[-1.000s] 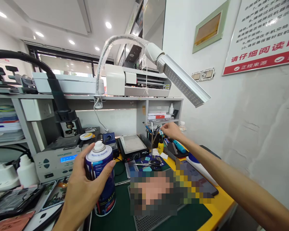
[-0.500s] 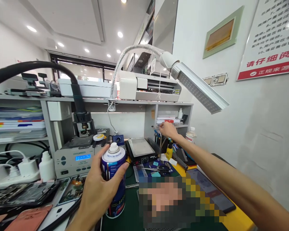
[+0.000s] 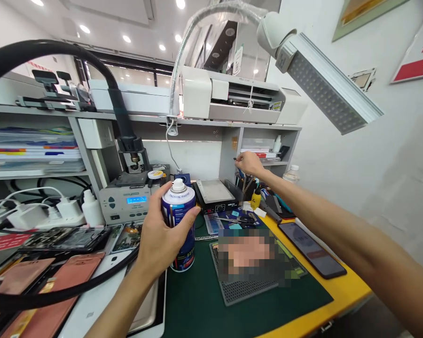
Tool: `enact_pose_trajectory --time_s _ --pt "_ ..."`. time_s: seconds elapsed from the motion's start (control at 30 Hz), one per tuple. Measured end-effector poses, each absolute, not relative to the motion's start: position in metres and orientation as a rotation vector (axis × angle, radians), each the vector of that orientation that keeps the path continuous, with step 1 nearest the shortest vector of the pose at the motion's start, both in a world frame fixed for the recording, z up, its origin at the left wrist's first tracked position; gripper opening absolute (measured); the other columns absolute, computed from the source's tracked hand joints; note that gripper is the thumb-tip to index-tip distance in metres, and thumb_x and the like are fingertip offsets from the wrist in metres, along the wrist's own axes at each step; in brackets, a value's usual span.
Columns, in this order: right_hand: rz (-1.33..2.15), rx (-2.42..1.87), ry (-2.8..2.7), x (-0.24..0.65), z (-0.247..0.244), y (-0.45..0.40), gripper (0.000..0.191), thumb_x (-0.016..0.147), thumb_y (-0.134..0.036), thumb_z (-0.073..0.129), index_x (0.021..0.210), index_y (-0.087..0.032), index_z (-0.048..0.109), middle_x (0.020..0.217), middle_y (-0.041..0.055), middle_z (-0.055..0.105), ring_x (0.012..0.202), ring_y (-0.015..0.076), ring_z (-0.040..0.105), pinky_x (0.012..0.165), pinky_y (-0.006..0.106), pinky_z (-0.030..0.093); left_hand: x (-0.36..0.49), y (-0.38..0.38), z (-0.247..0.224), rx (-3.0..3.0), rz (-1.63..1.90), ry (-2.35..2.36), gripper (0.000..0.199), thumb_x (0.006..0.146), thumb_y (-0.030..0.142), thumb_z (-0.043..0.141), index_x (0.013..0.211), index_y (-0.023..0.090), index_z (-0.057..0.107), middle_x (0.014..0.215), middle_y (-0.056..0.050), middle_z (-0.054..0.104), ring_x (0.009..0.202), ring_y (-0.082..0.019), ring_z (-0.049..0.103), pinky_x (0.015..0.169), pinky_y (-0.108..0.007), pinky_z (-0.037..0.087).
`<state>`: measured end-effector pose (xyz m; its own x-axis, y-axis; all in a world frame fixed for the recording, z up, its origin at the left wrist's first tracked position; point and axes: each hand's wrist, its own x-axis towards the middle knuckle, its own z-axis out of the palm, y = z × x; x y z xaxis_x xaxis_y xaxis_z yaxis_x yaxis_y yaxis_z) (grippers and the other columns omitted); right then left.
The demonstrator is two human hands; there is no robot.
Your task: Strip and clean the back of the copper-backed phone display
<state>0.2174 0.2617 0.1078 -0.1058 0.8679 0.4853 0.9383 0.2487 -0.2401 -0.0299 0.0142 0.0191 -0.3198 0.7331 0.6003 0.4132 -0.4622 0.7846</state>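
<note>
Right grip [image 3: 250, 163] rose, pinched; left grip [image 3: 162, 239] curls around 1 spray can [image 3: 177, 206].

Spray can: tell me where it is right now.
In the head view, the spray can is just left of centre, roughly upright in the left hand, right of the blue display and left of the perforated mat.

Spray can [image 3: 186, 206]: side partly hidden by left hand [image 3: 164, 237].
Right hand [image 3: 251, 163], toward table's [image 3: 348, 295] far right corner: grip too small to tell.
Perforated mat [image 3: 239, 295]: middle masked by pixelation.
Phone [image 3: 313, 249], table's right edge: screen text too small to read.
Wall sign [image 3: 419, 49]: cut off, picture's right edge.
</note>
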Motion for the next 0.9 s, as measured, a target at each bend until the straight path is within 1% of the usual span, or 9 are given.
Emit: enact_pose_trajectory --time_s 0.3,0.4,0.43,0.47,0.53,0.6,0.7,0.8,0.9 --pt "-0.137 -1.223 -1.705 0.204 0.137 0.208 0.033 0.099 -0.036 0.064 0.126 -0.017 0.062 0.128 0.0098 0.064 0.111 0.0255 0.065 0.094 0.048 0.055 -0.026 0.013 0.021 1.637 1.880 1.468 0.071 0.082 0.046 0.078 0.143 0.030 0.047 0.139 -0.006 0.060 0.121 -0.026 0.063 0.103 -0.039 0.053" --pt "0.030 -1.036 -1.709 0.197 0.131 0.169 0.028 0.102 -0.034 0.059 0.124 -0.017 0.057 0.115 0.0080 0.069 0.103 0.0228 0.068 0.091 0.044 0.056 -0.027 0.015 0.020 1.632 1.890 1.462 0.070 0.083 0.046 0.078 0.143 0.031 0.046 0.140 -0.006 0.059 0.122 -0.027 0.063 0.103 -0.041 0.053" --pt "0.118 -0.979 -1.734 0.196 0.125 0.156 0.025 0.103 -0.035 0.055 0.122 -0.018 0.055 0.109 0.0070 0.071 0.096 0.0207 0.070 0.086 0.040 0.057 -0.027 0.016 0.019 1.639 1.889 1.467 0.069 0.083 0.046 0.077 0.143 0.031 0.047 0.141 -0.006 0.058 0.122 -0.027 0.063 0.103 -0.042 0.053" --pt "0.218 -0.932 -1.761 0.194 0.119 0.143 0.025 0.104 -0.037 0.052 0.121 -0.019 0.052 0.103 0.0060 0.072 0.084 0.0188 0.072 0.077 0.036 0.059 -0.027 0.016 0.019 1.647 1.889 1.471 0.069 0.083 0.046 0.077 0.143 0.031 0.046 0.141 -0.007 0.058 0.122 -0.027 0.063 0.104 -0.042 0.052" --pt "0.449 -0.875 -1.825 0.192 0.102 0.122 0.035 0.101 -0.046 0.055 0.123 -0.020 0.049 0.091 0.0040 0.073 0.062 0.0171 0.071 0.054 0.029 0.056 -0.028 0.016 0.017 1.666 1.891 1.464 0.069 0.084 0.046 0.076 0.144 0.030 0.046 0.142 -0.007 0.057 0.124 -0.028 0.062 0.105 -0.042 0.052" --pt "0.670 -0.851 -1.881 0.192 0.079 0.106 0.043 0.097 -0.049 0.060 0.128 -0.021 0.050 0.087 0.0035 0.074 0.054 0.0177 0.070 0.041 0.027 0.052 -0.028 0.015 0.016 1.672 1.895 1.444 0.069 0.085 0.046 0.075 0.145 0.029 0.045 0.144 -0.008 0.056 0.127 -0.028 0.061 0.106 -0.042 0.051" --pt "0.877 -0.835 -1.879 0.191 0.043 0.095 0.047 0.094 -0.048 0.063 0.134 -0.024 0.055 0.089 0.0029 0.073 0.055 0.0179 0.070 0.036 0.024 0.050 -0.028 0.015 0.015 1.652 1.886 1.445 0.070 0.086 0.046 0.075 0.146 0.031 0.043 0.147 -0.008 0.054 0.130 -0.028 0.058 0.109 -0.043 0.049" --pt "0.996 -0.836 -1.809 0.194 0.014 0.094 0.045 0.090 -0.047 0.070 0.127 -0.023 0.067 0.080 0.0010 0.070 0.058 0.0167 0.069 0.039 0.023 0.052 -0.028 0.016 0.014 1.603 1.872 1.475 0.071 0.085 0.049 0.075 0.147 0.033 0.042 0.146 -0.006 0.055 0.130 -0.027 0.058 0.110 -0.044 0.048" --pt "1.147 -0.861 -1.693 0.198 0.003 0.098 0.037 0.087 -0.044 0.074 0.115 -0.020 0.075 0.075 0.0008 0.073 0.044 0.0106 0.062 0.044 0.023 0.055 -0.028 0.016 0.013 1.586 1.857 1.507 0.072 0.085 0.051 0.075 0.146 0.035 0.042 0.147 -0.006 0.055 0.131 -0.028 0.057 0.110 -0.045 0.048"
